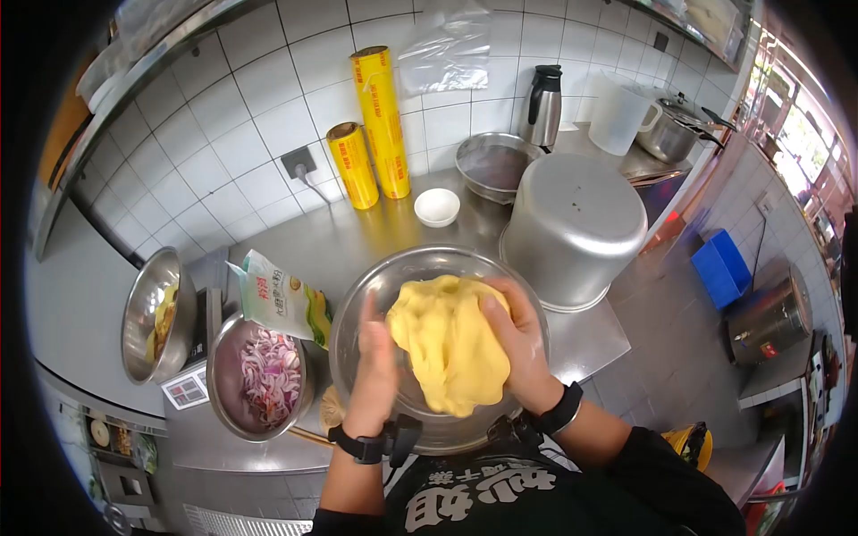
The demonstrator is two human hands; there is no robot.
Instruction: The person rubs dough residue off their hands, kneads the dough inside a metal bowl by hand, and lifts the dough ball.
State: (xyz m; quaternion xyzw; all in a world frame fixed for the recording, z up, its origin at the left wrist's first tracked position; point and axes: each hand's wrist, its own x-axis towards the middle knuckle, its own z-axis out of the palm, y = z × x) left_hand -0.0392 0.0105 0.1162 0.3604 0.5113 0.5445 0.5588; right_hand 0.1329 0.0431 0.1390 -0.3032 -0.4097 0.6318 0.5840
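Observation:
A lump of smooth yellow dough is held up over a wide steel mixing bowl. My right hand grips the dough along its right side, thumb on the near face and fingers behind it. On the other side, my left hand is upright with its fingers stretched out, a little apart from the dough and slightly blurred. Each wrist has a dark band on it. An opened green-and-white flour bag leans close to the bowl's left rim.
At left are a steel bowl of sliced red onion and a tilted steel bowl on a scale. Behind stand yellow film rolls, a small white bowl, a steel basin and a thermos. An upturned pot stands right.

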